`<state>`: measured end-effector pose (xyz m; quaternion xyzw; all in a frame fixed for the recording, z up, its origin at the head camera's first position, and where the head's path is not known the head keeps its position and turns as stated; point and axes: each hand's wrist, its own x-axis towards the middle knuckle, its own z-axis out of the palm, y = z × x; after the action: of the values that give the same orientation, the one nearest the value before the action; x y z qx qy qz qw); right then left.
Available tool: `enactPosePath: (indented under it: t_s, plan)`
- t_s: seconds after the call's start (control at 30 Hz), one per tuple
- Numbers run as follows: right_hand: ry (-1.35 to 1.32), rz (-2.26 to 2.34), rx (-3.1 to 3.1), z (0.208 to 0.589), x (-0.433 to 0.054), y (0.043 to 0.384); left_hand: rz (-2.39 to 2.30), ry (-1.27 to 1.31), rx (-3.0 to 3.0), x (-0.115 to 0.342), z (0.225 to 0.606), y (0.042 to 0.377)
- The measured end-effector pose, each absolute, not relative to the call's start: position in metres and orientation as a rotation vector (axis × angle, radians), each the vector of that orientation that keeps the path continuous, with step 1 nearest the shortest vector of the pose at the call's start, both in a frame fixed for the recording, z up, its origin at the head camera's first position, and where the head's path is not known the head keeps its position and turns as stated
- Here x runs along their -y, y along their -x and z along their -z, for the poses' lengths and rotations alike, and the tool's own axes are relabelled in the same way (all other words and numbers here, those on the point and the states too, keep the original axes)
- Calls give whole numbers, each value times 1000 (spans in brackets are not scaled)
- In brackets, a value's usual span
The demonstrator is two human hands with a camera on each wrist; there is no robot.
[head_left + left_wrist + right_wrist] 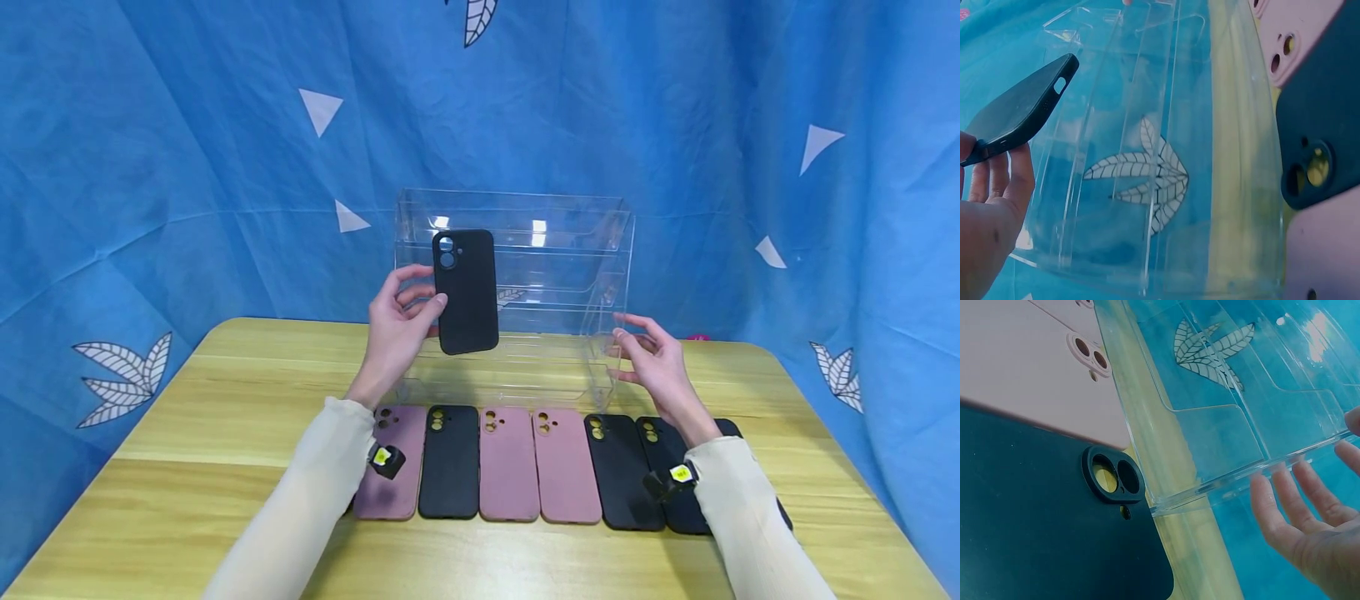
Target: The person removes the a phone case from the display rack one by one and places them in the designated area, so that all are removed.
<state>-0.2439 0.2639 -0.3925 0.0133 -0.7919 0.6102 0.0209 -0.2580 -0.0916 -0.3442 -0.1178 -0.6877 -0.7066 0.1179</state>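
My left hand (pixel 401 321) pinches a black phone case (pixel 471 292) by its left edge, thumb on the back and fingers behind. The case is held upright, camera cutout at top left, in front of a clear tiered display rack (pixel 555 200). In the left wrist view the same black case (pixel 1029 103) tilts above the rack's shelves, gripped at its near end. My right hand (pixel 656 362) is at the rack's right side, fingers loosely extended. In the right wrist view, its fingertips (pixel 1279 472) meet or nearly meet the rack's side edge (pixel 1235 478).
Along the rack's front lies a row of several phone cases, among them a mauve case (pixel 401 467), a black case (pixel 450 475), a pink case (pixel 567 475) and another black case (pixel 622 475). They lie on a wooden table (pixel 187 467). A blue curtain (pixel 225 125) hangs behind.
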Motion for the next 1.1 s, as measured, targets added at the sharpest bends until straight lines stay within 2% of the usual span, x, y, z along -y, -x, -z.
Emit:
enactPosePath:
  t_s: [1.1]
  plan:
    - [-27,-1871,2459,389,-261,242,2049,347,2222,182,366,221]
